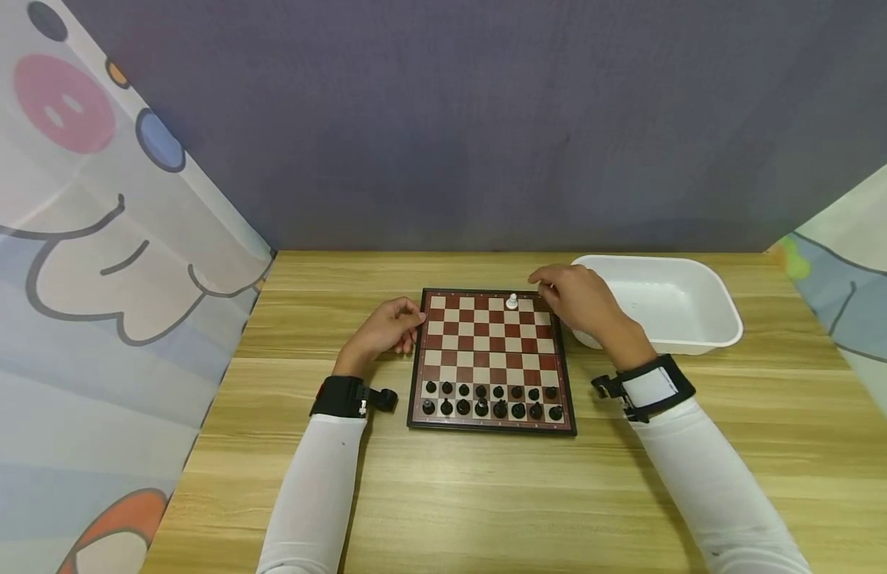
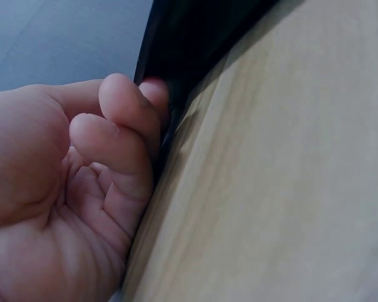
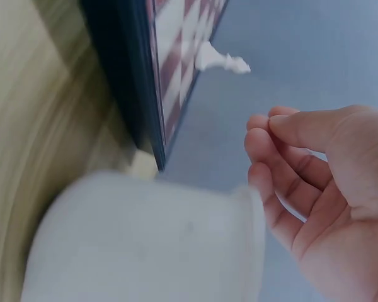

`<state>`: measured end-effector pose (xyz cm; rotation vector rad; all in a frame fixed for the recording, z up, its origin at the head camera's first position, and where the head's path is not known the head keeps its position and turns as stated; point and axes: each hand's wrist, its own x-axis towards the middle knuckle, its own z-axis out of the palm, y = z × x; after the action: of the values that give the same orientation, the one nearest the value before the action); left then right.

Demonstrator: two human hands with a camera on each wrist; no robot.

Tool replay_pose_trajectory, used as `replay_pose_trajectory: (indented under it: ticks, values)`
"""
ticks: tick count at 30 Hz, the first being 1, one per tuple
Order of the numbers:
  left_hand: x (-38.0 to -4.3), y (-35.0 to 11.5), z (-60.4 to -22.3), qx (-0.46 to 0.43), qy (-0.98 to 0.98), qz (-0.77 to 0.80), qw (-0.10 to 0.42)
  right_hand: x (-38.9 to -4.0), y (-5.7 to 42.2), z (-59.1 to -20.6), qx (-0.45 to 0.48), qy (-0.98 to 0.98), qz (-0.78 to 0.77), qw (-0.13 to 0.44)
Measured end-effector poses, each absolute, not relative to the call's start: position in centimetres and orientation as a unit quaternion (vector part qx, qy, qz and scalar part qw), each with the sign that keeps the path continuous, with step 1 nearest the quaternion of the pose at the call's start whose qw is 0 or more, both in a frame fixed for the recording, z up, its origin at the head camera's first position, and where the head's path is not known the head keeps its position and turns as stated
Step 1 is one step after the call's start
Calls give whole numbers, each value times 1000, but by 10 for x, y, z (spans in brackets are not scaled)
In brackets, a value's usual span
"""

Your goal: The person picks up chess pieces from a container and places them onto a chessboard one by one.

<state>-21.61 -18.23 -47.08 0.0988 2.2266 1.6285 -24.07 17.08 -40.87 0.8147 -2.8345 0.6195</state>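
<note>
A chessboard point(image 1: 458, 359) in red-brown and cream squares with a black frame lies on the table. My left hand point(image 1: 389, 325) holds its left edge, with curled fingers close against the black side point(image 2: 189, 50) in the left wrist view. My right hand point(image 1: 580, 299) hovers by the board's back right corner, fingers loosely bent and no piece visible between them. In the right wrist view the thumb point(image 3: 315, 129) lies against the fingertips. One white chess piece point(image 1: 511, 302) stands on the back row. Two rows of black chess pieces point(image 1: 481, 407) line the near side.
A white plastic basin point(image 1: 662, 343) stands right of the board, partly behind my right hand and wrist. A grey-purple partition point(image 1: 443, 159) rises at the table's back edge. Printed cartoon curtains point(image 1: 113, 263) hang on the left and right sides.
</note>
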Motion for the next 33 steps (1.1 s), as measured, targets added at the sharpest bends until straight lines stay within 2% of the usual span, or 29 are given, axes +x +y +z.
replay_pose_trajectory:
  ticks: [8,16,33]
  values:
    - [-215,-183,-474,34,792,579,189,-237,209,-408,219,-943,226,109]
    - [-214,-184,-473,21,793,579,190,-235,235,-418,182,-947,240,114]
    - [-217,-183,-473,15,794,577,188,-241,251,-439,120,-968,219,19]
